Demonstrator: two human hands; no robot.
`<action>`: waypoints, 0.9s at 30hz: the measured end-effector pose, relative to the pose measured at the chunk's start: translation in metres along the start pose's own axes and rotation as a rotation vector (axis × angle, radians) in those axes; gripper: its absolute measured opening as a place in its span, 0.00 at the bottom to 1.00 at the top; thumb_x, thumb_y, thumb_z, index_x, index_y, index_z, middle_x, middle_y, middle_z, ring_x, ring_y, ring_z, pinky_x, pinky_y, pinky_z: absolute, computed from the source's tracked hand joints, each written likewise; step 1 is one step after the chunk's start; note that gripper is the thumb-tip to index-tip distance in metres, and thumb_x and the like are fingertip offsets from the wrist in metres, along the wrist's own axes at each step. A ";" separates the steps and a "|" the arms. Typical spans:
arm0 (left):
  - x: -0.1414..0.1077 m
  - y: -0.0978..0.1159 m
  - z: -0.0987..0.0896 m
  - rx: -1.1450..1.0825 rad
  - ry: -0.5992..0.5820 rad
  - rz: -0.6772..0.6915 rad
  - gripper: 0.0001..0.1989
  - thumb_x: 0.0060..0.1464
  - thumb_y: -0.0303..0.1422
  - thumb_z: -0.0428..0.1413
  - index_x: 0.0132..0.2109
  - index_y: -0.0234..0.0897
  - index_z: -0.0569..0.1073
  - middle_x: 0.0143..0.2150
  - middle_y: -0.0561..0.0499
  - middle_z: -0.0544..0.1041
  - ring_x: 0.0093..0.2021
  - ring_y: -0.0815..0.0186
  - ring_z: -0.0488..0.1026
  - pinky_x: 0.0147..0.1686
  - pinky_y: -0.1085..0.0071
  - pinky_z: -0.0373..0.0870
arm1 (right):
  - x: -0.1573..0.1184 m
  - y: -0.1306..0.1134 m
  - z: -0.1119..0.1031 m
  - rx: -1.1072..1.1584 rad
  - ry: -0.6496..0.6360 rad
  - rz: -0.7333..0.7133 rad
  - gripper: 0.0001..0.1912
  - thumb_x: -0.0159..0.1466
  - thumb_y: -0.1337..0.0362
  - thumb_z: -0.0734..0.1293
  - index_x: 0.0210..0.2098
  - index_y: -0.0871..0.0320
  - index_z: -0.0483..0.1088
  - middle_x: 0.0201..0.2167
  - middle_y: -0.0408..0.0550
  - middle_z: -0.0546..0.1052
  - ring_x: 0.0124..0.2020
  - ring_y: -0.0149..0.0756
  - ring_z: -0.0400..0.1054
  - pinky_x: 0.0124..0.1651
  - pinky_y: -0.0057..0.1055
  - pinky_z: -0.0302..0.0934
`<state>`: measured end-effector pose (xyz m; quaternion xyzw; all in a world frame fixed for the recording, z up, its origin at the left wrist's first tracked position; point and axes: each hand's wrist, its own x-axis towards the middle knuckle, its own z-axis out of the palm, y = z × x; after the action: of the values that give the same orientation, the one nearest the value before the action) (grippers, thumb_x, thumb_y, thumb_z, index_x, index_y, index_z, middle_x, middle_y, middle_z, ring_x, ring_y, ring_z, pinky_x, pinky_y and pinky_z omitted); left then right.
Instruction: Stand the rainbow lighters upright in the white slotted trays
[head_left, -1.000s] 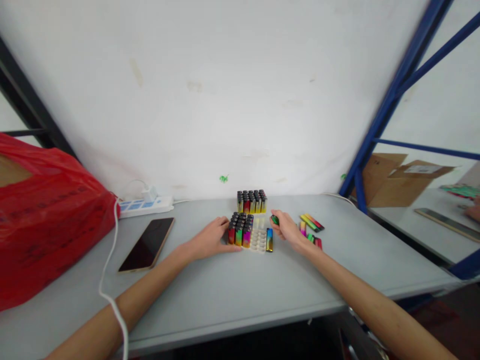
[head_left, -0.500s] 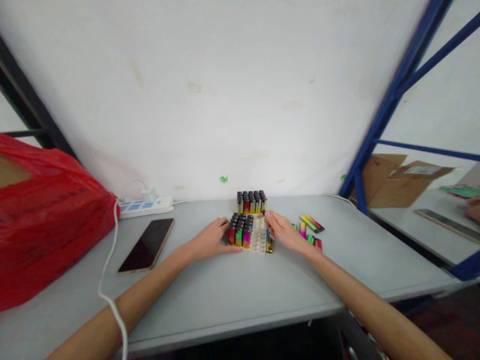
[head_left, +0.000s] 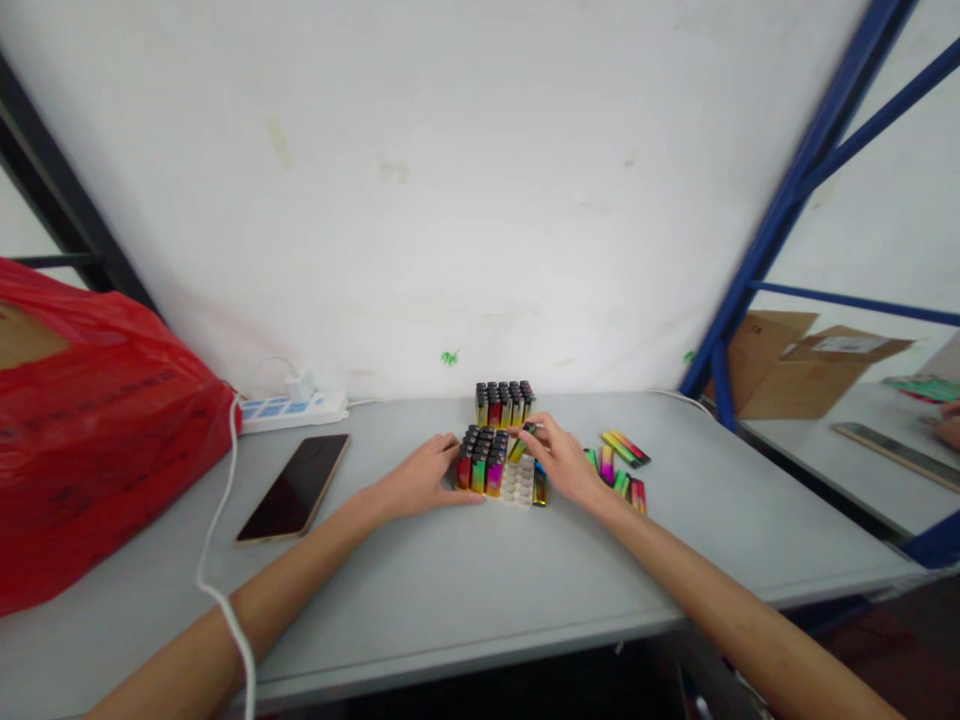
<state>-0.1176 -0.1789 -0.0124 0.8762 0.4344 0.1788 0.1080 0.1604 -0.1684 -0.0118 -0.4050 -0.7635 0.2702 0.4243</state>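
Several colourful lighters (head_left: 478,470) with black tops stand upright in the left part of a white tray (head_left: 516,488) with round slots. My left hand (head_left: 431,472) rests around the left side of this group, fingers behind and thumb along the front, its fingers apart. In my right hand (head_left: 562,460) a yellow lighter with a black top (head_left: 521,442) is pinched, tilted over the back slots. A blue and gold lighter (head_left: 540,485) is at the tray's right edge. Behind stands a second block of upright lighters (head_left: 504,404).
Loose lighters (head_left: 625,448) lie right of my right hand. At the left are a phone (head_left: 296,488), a power strip (head_left: 300,408), a white cable (head_left: 217,595) and a red bag (head_left: 97,440). A cardboard box (head_left: 780,370) stands beyond the blue frame (head_left: 750,260).
My right hand has opened its grip slightly and turned, so the yellow lighter now shows tilted over the tray. My left hand has stayed beside the lighters.
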 end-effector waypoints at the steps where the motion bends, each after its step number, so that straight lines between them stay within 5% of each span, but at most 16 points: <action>1: 0.000 0.000 0.000 -0.005 0.000 0.001 0.37 0.54 0.64 0.63 0.56 0.36 0.78 0.53 0.38 0.78 0.55 0.44 0.74 0.58 0.50 0.72 | 0.001 0.000 0.001 -0.028 -0.007 -0.007 0.15 0.75 0.49 0.60 0.51 0.52 0.63 0.44 0.52 0.85 0.42 0.44 0.80 0.46 0.38 0.70; 9: 0.000 0.000 -0.001 -0.047 0.019 -0.002 0.37 0.52 0.63 0.65 0.55 0.38 0.79 0.53 0.40 0.78 0.55 0.44 0.74 0.59 0.51 0.72 | 0.004 -0.004 -0.001 -0.140 -0.161 -0.125 0.12 0.75 0.51 0.61 0.48 0.53 0.65 0.34 0.45 0.81 0.34 0.40 0.75 0.39 0.34 0.65; 20: -0.001 -0.001 -0.001 -0.032 0.013 -0.002 0.37 0.53 0.63 0.64 0.56 0.37 0.79 0.55 0.39 0.78 0.56 0.43 0.74 0.60 0.50 0.71 | 0.009 0.014 0.000 -0.227 -0.226 -0.156 0.10 0.76 0.57 0.63 0.52 0.54 0.68 0.44 0.50 0.84 0.43 0.43 0.79 0.48 0.38 0.69; 23: -0.001 0.001 -0.002 -0.043 0.015 -0.008 0.37 0.53 0.63 0.64 0.56 0.38 0.79 0.55 0.40 0.77 0.56 0.44 0.75 0.60 0.51 0.72 | 0.009 0.015 -0.012 -0.342 -0.271 -0.193 0.16 0.75 0.53 0.65 0.56 0.55 0.71 0.51 0.54 0.82 0.51 0.47 0.78 0.56 0.42 0.68; 27: -0.001 0.000 -0.002 -0.038 0.015 -0.012 0.38 0.52 0.63 0.64 0.57 0.36 0.78 0.55 0.39 0.77 0.56 0.44 0.75 0.59 0.52 0.73 | -0.001 0.010 -0.034 -0.502 -0.326 -0.204 0.37 0.65 0.41 0.74 0.64 0.58 0.70 0.60 0.62 0.76 0.62 0.56 0.70 0.65 0.51 0.62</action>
<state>-0.1192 -0.1799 -0.0109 0.8700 0.4370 0.1927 0.1225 0.1944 -0.1613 -0.0029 -0.3696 -0.9010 0.0908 0.2080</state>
